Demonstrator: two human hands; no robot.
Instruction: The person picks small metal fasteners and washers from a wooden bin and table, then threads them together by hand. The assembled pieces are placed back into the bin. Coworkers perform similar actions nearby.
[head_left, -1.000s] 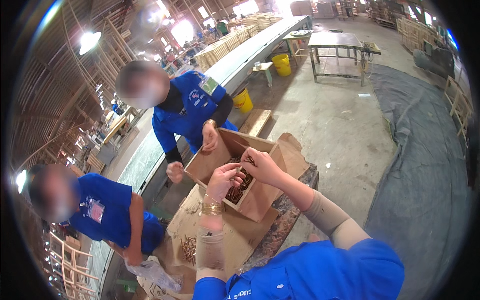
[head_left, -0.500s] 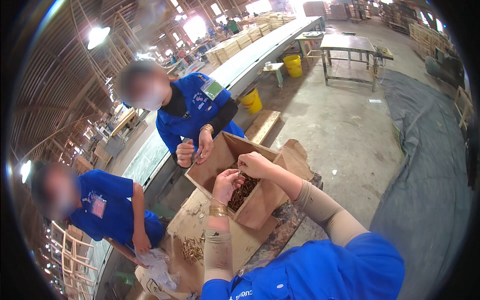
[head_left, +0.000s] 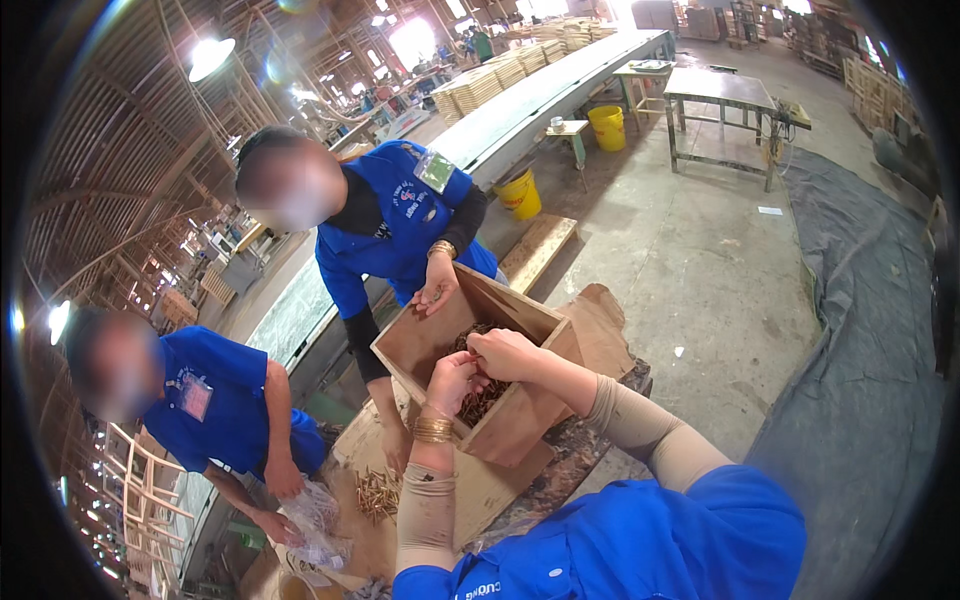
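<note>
My left hand (head_left: 456, 382) and my right hand (head_left: 503, 355) meet above the open wooden box (head_left: 518, 440), their fingers curled and pinched close together. Whatever is between the fingertips is too small to make out. Below them, the box holds a heap of brass-coloured screws (head_left: 484, 408). On the board left of my left forearm lies a loose pile of similar screws (head_left: 377, 494). A co-worker's hand (head_left: 396, 447) reaches down beside that pile, while that person's other hand (head_left: 436, 283) hangs over the box's far edge.
At the left a second co-worker handles a clear plastic bag (head_left: 318, 525). The box stands on a wooden board (head_left: 500, 490), with brown cardboard (head_left: 598, 325) beside it. Farther off are yellow buckets (head_left: 519, 195), a long work surface (head_left: 560, 85) and a metal-legged table (head_left: 720, 88).
The co-worker's two hands have parted; one has gone down to the loose screws. My hands have drawn closer together over the box. The other co-worker's hand has come onto the bag.
</note>
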